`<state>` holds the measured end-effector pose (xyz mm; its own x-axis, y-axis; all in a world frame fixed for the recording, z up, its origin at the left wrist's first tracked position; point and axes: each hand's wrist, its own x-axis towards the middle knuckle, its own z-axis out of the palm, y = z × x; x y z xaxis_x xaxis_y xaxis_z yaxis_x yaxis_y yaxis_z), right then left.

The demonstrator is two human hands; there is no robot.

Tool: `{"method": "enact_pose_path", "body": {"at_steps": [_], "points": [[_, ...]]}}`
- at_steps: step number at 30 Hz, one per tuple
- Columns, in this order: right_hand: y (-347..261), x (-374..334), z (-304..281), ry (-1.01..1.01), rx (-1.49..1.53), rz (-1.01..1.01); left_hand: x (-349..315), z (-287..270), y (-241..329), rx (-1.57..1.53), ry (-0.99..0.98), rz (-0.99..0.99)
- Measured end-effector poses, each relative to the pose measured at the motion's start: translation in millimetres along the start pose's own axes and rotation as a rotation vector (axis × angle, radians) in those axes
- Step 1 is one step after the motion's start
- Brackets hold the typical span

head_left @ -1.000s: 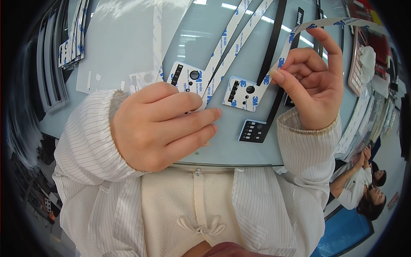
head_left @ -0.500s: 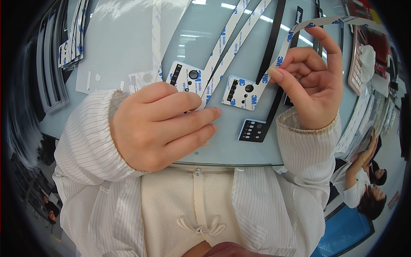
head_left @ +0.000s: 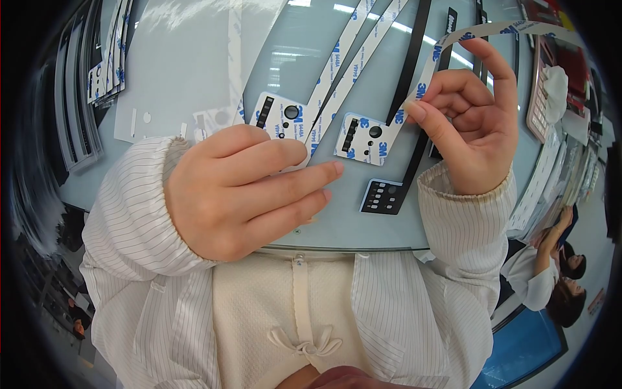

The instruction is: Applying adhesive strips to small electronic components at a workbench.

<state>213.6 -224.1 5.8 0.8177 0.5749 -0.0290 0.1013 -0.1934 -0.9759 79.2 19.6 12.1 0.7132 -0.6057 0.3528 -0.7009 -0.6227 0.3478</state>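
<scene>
My right hand [head_left: 470, 123] pinches a white-backed adhesive strip [head_left: 435, 61] between thumb and index finger. The strip arches up and away to the far right, and its wide end [head_left: 364, 139], with a dark slot and round holes, hangs tilted over the glass table [head_left: 337, 220]. My left hand [head_left: 249, 191] has its fingers stretched out, palm down, with the thumb hidden. Its fingertips lie over the lower edge of a similar white-backed panel [head_left: 280, 115]; whether they press on it I cannot tell. A black panel [head_left: 382, 196] with small windows lies near the table's front edge.
A translucent sheet [head_left: 188, 58] lies left of centre. Stacked dark strips [head_left: 81, 97] and white-backed panels [head_left: 113, 58] stand at far left. A pink calculator [head_left: 539, 97] and bagged parts [head_left: 551, 168] line the right side. Other people [head_left: 564, 292] sit beyond the right edge.
The strip in my right hand and its wide end have shifted slightly left and up. My left fingertips have moved a little to the right.
</scene>
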Motion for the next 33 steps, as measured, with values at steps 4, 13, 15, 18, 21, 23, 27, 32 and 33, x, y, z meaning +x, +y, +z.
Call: {"method": "enact_pose_path", "body": {"at_steps": [4,13,15,18,21,23,27,32,33], "points": [[1.3,0.2,-1.0,-0.008,0.008,-0.007,2.2,1.7,0.8,0.078,-0.048,-0.013],[1.0,-1.6,0.6,-0.009,0.002,-0.007,2.2,0.8,2.8,0.119,-0.099,-0.047],[1.2,-1.4,0.6,-0.009,0.001,-0.013,2.5,0.4,3.1,0.122,-0.098,-0.047],[1.4,-0.9,0.8,-0.013,-0.006,-0.026,3.1,0.1,2.9,0.129,-0.103,-0.048],[1.3,-0.7,1.0,-0.011,-0.010,-0.030,3.6,0.0,2.2,0.141,-0.107,-0.050],[1.1,-0.8,1.1,-0.010,-0.036,-0.042,3.8,0.0,2.1,0.148,-0.106,-0.050],[0.7,-1.6,4.1,0.016,-0.072,-0.055,3.8,0.5,1.4,0.150,-0.094,-0.047],[2.2,-2.7,5.1,0.019,-0.059,-0.078,4.6,3.2,2.4,0.125,-0.065,-0.019],[1.4,-2.6,5.5,0.021,-0.058,-0.081,5.8,3.6,2.3,0.098,-0.080,0.003]]}}
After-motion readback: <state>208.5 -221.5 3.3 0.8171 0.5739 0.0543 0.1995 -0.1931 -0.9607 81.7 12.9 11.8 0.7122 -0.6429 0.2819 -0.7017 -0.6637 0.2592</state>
